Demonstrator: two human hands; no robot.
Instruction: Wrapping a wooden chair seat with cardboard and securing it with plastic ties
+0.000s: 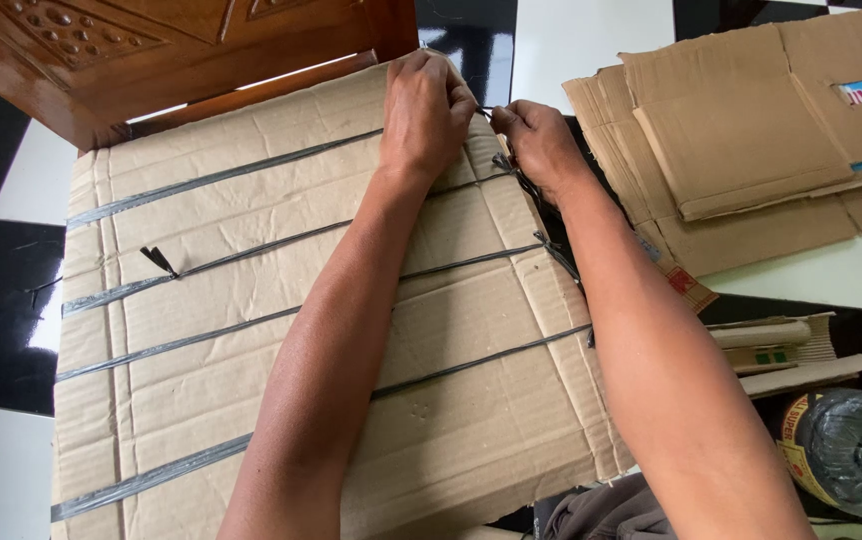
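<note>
While pinching black strap [511, 172] ends to knot them, left hand [426, 110] and right hand [541, 145] steady bundled cardboard [281, 330] edge.

Your left hand [426, 115] and right hand [541, 145] meet at the far right edge of the cardboard sheet [251, 400], on a strap [221, 178] crossing it. A cardboard stack [751, 150] lies right; a twine roll [856, 450] sits near right; a wooden panel [151, 50] stands behind.
</note>
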